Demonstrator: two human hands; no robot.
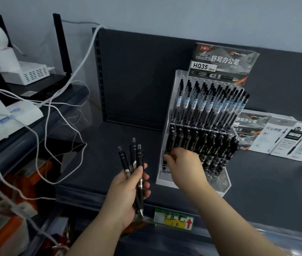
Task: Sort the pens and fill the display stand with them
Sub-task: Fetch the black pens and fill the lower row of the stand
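Observation:
A clear plastic display stand point(220, 187) stands on a dark shelf. Its upper tier holds several clear pens with blue labels point(207, 104). The lower tier holds several black pens point(211, 145). My left hand point(128, 193) grips a bunch of three black click pens point(137, 163), buttons up, to the left of the stand. My right hand point(183, 167) reaches into the lower tier's left end and pinches a black pen there; my fingers hide most of it.
Flat pen boxes point(283, 137) lie to the right of the stand on the shelf point(128, 137). A price label point(174, 218) sits on the shelf's front edge. White cables point(59, 111), a power strip point(8, 115) and a router point(33, 72) fill the left side.

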